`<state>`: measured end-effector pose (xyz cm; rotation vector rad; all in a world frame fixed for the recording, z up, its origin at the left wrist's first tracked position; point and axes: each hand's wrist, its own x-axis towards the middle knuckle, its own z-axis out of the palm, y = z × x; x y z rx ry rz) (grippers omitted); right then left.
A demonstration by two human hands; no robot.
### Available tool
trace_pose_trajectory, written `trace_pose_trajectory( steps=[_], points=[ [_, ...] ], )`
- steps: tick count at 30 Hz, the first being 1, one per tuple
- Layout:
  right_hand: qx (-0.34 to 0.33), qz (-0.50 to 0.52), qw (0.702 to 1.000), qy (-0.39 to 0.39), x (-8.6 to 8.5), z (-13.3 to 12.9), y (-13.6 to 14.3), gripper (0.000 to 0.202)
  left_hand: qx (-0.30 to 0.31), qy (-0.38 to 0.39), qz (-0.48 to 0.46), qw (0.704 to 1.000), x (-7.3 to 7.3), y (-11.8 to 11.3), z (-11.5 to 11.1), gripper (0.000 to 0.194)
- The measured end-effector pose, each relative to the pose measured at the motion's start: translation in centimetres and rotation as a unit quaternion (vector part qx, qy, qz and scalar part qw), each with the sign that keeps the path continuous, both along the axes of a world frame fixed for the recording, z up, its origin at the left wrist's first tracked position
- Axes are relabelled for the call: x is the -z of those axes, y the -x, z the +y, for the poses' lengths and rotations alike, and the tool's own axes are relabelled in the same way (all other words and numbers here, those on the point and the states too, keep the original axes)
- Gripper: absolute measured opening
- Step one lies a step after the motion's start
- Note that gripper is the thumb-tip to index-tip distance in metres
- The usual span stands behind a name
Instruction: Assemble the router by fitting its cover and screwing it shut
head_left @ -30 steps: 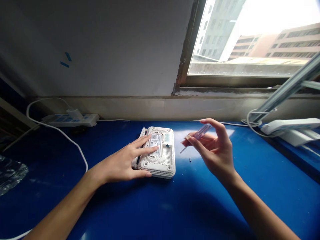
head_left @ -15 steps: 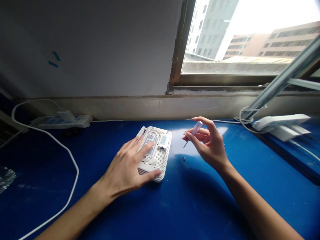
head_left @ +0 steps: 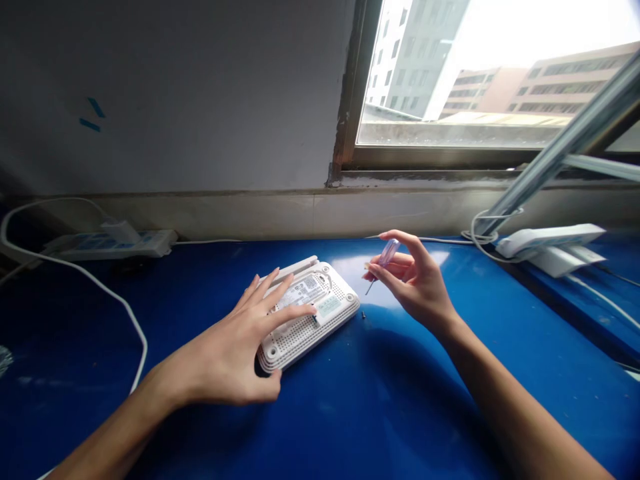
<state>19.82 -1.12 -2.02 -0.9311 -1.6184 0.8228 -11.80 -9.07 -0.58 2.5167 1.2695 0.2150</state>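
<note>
White device (head_left: 303,330) with a perforated casing, lying flat near the middle of the blue table (head_left: 320,427), between your two hands. It sits at a slant, its near left corner toward you, with a printed label and a pale green sticker facing up and a slim bar along its far long side. Your left hand (head_left: 230,353) is spread over the device's left part, grip open, index fingertip at the pale sticker; the thumb is out past the near corner, and you cannot tell whether it touches. Your right hand (head_left: 420,287) has its grip closed on a small screwdriver (head_left: 389,251) with a clear, purplish handle, shaft pointing down and left. Below its tip, just beside the device's right end, a tiny dark screw (head_left: 363,315) lies on the table. Against the wall (head_left: 225,100), a white power strip (head_left: 155,243) sits at left with a looping white cable (head_left: 115,297); at right, a slanted metal pole (head_left: 560,150) crosses a bright window (head_left: 500,100).
</note>
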Motion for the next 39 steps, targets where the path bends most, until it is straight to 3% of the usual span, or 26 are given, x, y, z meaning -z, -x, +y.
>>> trace_pose_trajectory(
  steps=[6, 9, 13, 18, 26, 32, 39],
  points=[
    [-0.064, -0.018, 0.997, 0.042, -0.7, -0.1, -1.1, 0.052, -0.027, -0.031, -0.002, 0.999, 1.0, 0.2, 0.6, 0.072],
    [-0.121, -0.022, 0.99, 0.067, -0.8, -0.3, -1.1, 0.049, -0.019, -0.047, -0.009, 0.999, 1.7, 0.2, 1.1, 0.076],
    [-0.149, -0.047, 0.984, 0.087, -0.6, -0.3, -0.8, 0.044, -0.003, -0.051, -0.005, 0.999, 1.8, 0.7, 1.6, 0.081],
    [-0.133, -0.041, 0.987, 0.079, -0.5, -0.3, -0.9, 0.048, 0.014, -0.037, -0.011, 0.999, 1.8, 1.5, 2.1, 0.084],
    [-0.081, 0.094, 0.992, 0.025, -1.6, -1.0, 0.5, 0.051, 0.017, -0.044, -0.012, 0.999, 1.8, 1.6, 2.0, 0.085],
    [-0.1, 0.109, 0.988, 0.042, -1.3, -1.9, 2.3, 0.052, 0.013, -0.041, -0.005, 0.999, 1.7, 1.4, 2.1, 0.083],
    [-0.115, 0.095, 0.988, 0.043, -1.1, -1.9, 2.2, 0.051, 0.012, -0.042, -0.007, 0.999, 1.8, 1.3, 2.1, 0.083]
  ],
)
